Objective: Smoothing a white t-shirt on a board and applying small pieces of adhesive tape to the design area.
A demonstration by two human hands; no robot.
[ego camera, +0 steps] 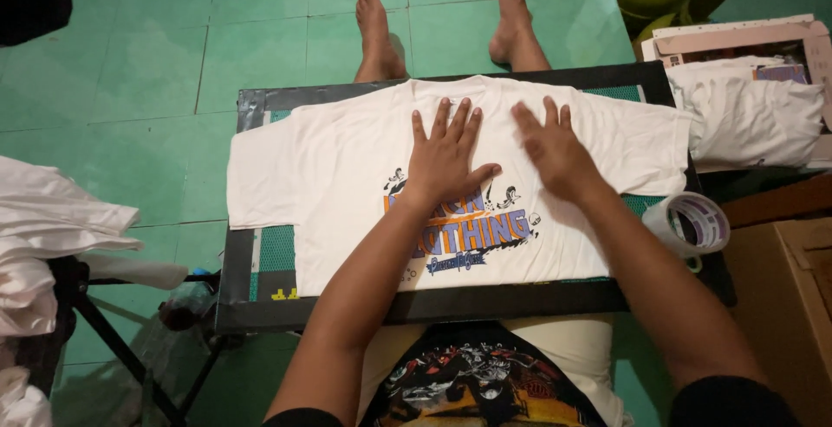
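In the head view, the person sits on a green tiled floor with a black-edged board across the lap, and a white T-shirt lies spread face up over it, its hem at the near edge and its sleeves reaching both side edges. The left hand and the right hand rest flat on the chest area, fingers spread, gripping nothing; this looks like the smoothing step, and a clean fold would call for an even, wrinkle-free cloth. The shirt's print is an orange and blue block below the palms. A roll of clear tape sits at the board's right edge. Beyond the far right corner, a bagged white garment lies on an open pinkish carton.
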